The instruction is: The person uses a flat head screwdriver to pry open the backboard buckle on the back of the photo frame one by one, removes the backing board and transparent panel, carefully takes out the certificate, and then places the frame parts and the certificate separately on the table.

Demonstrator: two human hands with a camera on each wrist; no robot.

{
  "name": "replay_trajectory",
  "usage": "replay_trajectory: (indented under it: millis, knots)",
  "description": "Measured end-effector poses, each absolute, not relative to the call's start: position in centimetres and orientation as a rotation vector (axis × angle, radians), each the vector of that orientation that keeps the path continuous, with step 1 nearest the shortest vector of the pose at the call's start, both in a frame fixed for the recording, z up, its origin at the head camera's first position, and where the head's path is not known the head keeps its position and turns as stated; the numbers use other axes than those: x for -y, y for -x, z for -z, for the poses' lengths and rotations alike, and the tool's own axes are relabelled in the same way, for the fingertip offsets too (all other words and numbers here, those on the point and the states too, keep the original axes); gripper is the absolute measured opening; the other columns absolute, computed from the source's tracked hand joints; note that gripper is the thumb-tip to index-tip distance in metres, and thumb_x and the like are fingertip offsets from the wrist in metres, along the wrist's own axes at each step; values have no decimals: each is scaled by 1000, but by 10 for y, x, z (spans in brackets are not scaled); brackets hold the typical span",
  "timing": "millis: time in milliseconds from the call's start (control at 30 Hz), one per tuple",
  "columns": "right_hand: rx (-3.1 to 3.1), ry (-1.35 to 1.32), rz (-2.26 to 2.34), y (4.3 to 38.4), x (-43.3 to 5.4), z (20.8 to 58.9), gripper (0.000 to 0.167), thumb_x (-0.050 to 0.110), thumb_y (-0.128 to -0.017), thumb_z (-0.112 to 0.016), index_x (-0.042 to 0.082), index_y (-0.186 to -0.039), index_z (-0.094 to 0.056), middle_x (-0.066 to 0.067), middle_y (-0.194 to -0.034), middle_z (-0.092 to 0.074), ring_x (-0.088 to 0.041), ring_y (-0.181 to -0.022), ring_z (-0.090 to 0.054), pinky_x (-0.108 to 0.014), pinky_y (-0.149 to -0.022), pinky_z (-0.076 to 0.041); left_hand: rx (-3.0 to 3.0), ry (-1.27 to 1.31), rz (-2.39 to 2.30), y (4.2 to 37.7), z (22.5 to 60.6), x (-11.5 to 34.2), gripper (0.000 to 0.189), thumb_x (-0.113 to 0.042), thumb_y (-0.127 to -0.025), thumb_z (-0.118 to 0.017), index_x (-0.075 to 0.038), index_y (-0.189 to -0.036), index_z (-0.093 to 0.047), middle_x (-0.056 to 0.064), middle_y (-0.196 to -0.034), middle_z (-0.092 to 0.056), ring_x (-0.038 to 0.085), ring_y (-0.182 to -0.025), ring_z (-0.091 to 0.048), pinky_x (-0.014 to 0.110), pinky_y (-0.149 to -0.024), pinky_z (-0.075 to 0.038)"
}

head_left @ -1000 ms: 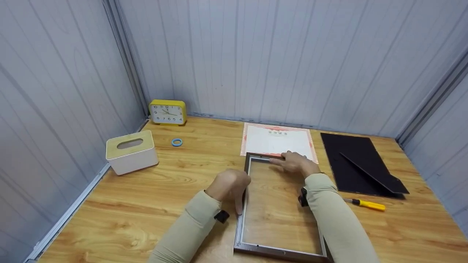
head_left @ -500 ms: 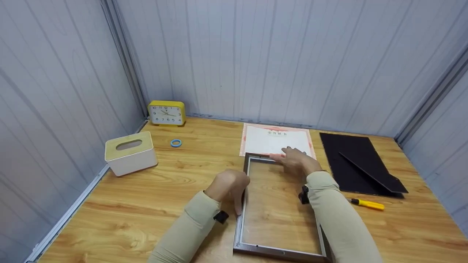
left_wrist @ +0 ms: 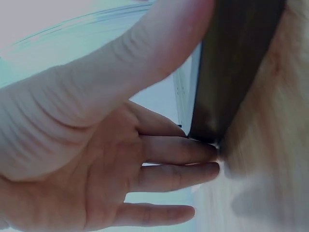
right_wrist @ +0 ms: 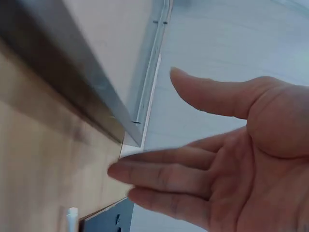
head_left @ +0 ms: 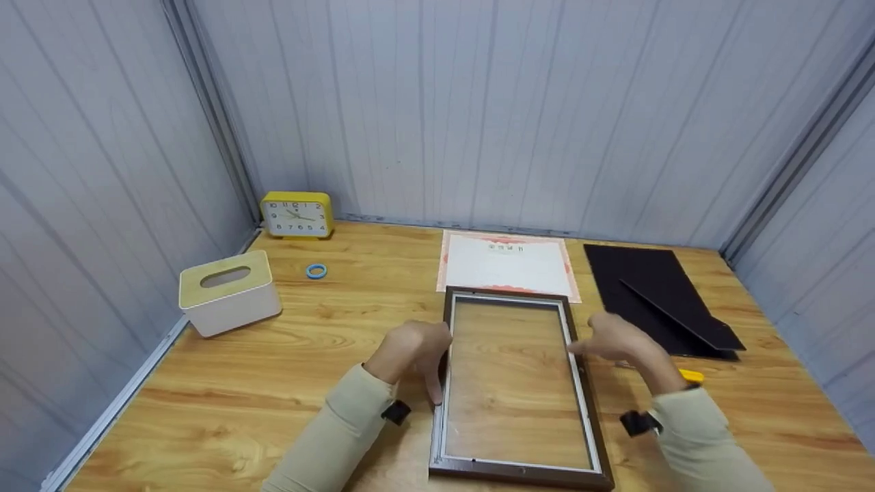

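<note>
A brown picture frame (head_left: 593, 410) with a silver inner edge lies on the wooden table, its clear pane (head_left: 513, 383) showing the wood beneath. Against its left side rests my left hand (head_left: 413, 348); the left wrist view shows the thumb (left_wrist: 159, 53) on the frame and nearly straight fingers (left_wrist: 169, 176) by its outer side. My right hand (head_left: 625, 345) hovers beside the frame's right side, thumb spread from extended fingers (right_wrist: 164, 176), holding nothing. Beyond the frame lies a certificate (head_left: 506, 270) with a red-patterned border, its near edge close to the frame.
A black backing board (head_left: 629, 263) with its stand leg raised lies to the right. A yellow-handled screwdriver (head_left: 692, 376) is partly hidden behind my right wrist. At left are a tissue box (head_left: 232, 307), a blue ring (head_left: 316, 271) and a yellow clock (head_left: 297, 215). Walls enclose the table.
My right hand has left the frame's far edge and moved right and nearer, beside its right side. My left hand stays at the left side. The whole view has shifted slightly.
</note>
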State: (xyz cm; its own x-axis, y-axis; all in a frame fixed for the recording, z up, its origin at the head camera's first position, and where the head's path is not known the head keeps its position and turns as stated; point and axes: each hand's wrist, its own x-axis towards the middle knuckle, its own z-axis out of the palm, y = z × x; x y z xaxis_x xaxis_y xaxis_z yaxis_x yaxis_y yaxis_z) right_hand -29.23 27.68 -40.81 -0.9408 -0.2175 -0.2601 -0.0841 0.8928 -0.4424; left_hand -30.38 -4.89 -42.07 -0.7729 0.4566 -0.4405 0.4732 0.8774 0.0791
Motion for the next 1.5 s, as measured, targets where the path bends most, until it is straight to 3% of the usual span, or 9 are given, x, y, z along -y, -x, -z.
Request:
replay_trajectory:
  millis: [100,200,300,467,633,1000,1133,1267,1500]
  knots:
    - [-2750,243,660,278,-276,417,67,26,-87,-79,-24,-122,-52,-38,-116,-59,-32,-88,-60,-43,-72,-54,-2582,-689,-46,304,424,58,125,-57,-56,-92,-10,-156,-33,10,-142,-55,21,-125,-53,38,-104,-44]
    - [-2771,218,684,269,-274,425,55,17,-83,-83,-22,-113,-59,-27,-98,-64,-28,-78,-59,-37,-64,-51,-2536,-733,-126,306,428,66,133,-59,-61,-89,-17,-162,-15,10,-158,-37,22,-140,-39,38,-113,-34]
    - [-2806,181,685,262,-272,432,35,10,-78,-84,-13,-92,-63,-8,-74,-51,-20,-62,-47,-29,-54,-40,-2501,-783,-159,306,432,71,130,-62,-62,-87,-19,-162,-17,8,-150,-48,19,-133,-46,36,-111,-37]
    - [-2828,211,713,255,-268,438,26,5,-74,-83,-2,-78,-58,-1,-68,-39,-16,-57,-41,-28,-52,-33,-2495,-804,-168,303,436,77,130,-61,-62,-89,-18,-162,-17,6,-114,-62,14,-100,-54,34,-100,-46]
    - [-2823,186,720,251,-267,441,25,5,-73,-83,0,-75,-59,0,-65,-39,-15,-55,-40,-27,-51,-32,-2491,-808,-161,300,440,75,132,-64,-61,-87,-15,-162,-16,9,-134,-57,11,-106,-52,34,-105,-42]
    - [-2845,172,822,245,-266,438,37,1,-75,-82,-12,-105,-65,-19,-86,-65,-22,-70,-58,-31,-57,-49,-2515,-701,-135,295,438,63,131,-57,-63,-88,-13,-162,-15,12,-159,-35,22,-140,-39,37,-114,-33]
    - [-2746,107,1057,243,-274,441,72,-3,-77,-79,-23,-136,-43,-39,-124,-58,-33,-98,-68,-36,-70,-59,-2505,-693,-176,292,439,61,132,-57,-63,-88,-11,-162,-15,14,-159,-33,25,-142,-37,37,-115,-32]
    - [-2515,75,1385,249,-285,447,82,-4,-80,-78,-25,-142,-29,-43,-137,-44,-36,-107,-65,-38,-76,-59,-2514,-657,-193,292,437,64,132,-54,-62,-90,-12,-162,-14,12,-160,-32,24,-143,-35,38,-115,-30]
    - [-1960,184,1768,267,-306,464,63,-2,-94,-64,-26,-139,-27,-30,-115,-64,-25,-100,-67,-31,-83,-56,-2535,-689,-162,295,433,66,132,-56,-63,-90,-9,-161,-16,14,-158,-36,24,-141,-38,38,-114,-33]
